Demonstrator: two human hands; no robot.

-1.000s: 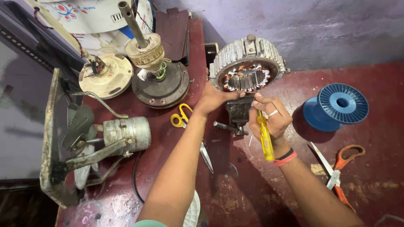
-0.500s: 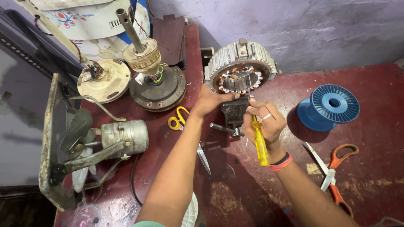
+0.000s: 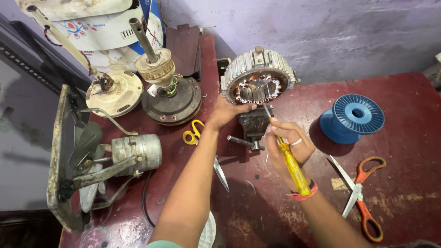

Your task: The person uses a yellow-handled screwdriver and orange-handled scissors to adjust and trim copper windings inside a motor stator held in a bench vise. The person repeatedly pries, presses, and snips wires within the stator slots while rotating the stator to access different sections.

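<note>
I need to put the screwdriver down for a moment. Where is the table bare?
Bare patches: between the blue spool and the orange scissors, and the near table between the two forearms. Crowded: the left side, with the fan motor, the yellow scissors and the small motor; also around the vise.

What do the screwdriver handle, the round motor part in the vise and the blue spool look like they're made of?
Screwdriver handle: see-through yellow, glossy, so probably plastic; the right hand grips it. Round motor part, steadied by the left hand: dull grey ribbed metal outside, with reddish windings inside that look like copper wire. Blue spool: even matte colour and moulded ribs, likely plastic.
</note>
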